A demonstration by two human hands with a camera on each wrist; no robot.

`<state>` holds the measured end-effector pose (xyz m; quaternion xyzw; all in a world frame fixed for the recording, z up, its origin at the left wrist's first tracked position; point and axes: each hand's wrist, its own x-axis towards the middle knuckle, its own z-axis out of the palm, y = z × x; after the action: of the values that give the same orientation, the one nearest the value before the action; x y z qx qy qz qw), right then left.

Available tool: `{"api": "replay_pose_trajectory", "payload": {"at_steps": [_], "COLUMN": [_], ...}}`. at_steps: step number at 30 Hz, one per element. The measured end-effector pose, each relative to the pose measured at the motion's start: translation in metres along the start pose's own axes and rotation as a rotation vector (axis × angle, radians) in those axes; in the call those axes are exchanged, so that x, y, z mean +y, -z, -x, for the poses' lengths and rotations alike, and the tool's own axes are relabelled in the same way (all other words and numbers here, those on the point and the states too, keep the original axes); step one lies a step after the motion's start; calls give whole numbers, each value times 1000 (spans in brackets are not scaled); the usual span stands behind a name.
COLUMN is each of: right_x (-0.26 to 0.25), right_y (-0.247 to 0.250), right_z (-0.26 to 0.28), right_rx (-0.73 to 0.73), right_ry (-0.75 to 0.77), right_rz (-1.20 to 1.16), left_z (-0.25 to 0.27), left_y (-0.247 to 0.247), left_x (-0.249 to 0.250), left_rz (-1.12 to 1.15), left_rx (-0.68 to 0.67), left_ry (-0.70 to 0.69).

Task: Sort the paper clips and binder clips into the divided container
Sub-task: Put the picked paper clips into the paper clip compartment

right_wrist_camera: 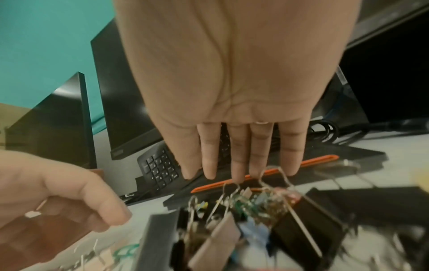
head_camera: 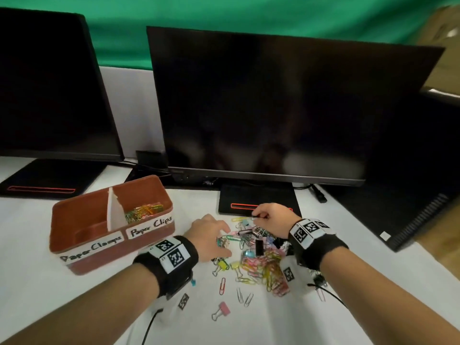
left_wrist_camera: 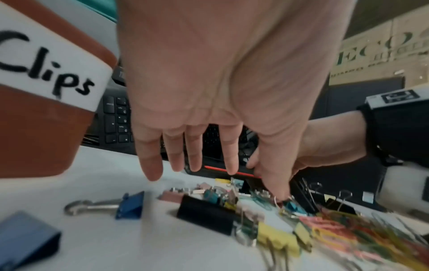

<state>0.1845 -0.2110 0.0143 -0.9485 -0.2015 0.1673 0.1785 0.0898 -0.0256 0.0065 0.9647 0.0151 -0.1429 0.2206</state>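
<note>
Head view, frame centre: the right hand (head_camera: 270, 217) pinches what looks like a small clip at the pile's (head_camera: 258, 255) top edge, though blur hides which kind. The left hand (head_camera: 211, 236) hovers, fingers loose, over the pile's left side. Lift one piece clear of tangles, then carry it to the matching half of the container (head_camera: 74, 245) at centre left.
</note>
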Motion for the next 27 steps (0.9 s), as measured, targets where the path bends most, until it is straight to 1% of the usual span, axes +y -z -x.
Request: {"api": "replay_pose_trajectory", "payload": {"at_steps": [3,5,7,9,10,12,14,15,17,19,22,24,27], "right_x": [-2,-4,-6,-5,-2,7,21,28,38,41,34,25,15], "right_y": [-11,-18,-24,-26,-23,-12,0,3,5,3,-1,-1,0], "right_z": [0,6,17,29,33,35,32,29,24,20,14,10,4], "right_rx": [-85,-96,-115,-132,-119,-22,80,92,50,-12,-78,-119,-178], "right_ry": [32,67,142,204,206,163,94,53,-11,-20,42,85,129], "right_rz": [110,180,182,105,48,-50,-78,-79,-79,-61,-16,29,95], "left_z": [-2,-1,1,3,3,-2,-11,-16,-27,-36,-44,-47,-46], "left_y": [-9,-13,-14,-11,-8,-2,2,3,3,2,-1,-1,0], "left_x": [0,-3,-7,-9,-9,-4,4,9,17,25,31,34,31], "left_rz": [-69,-79,-71,-87,-97,-92,-73,-65,-58,-71,-111,-147,-237], "left_rx": [-92,-100,-102,-108,-101,-52,-4,-2,-34,-79,-134,-143,-186], "left_ry": [-23,-40,-53,-53,-52,-59,-84,-98,-127,-143,-143,-146,-158]}}
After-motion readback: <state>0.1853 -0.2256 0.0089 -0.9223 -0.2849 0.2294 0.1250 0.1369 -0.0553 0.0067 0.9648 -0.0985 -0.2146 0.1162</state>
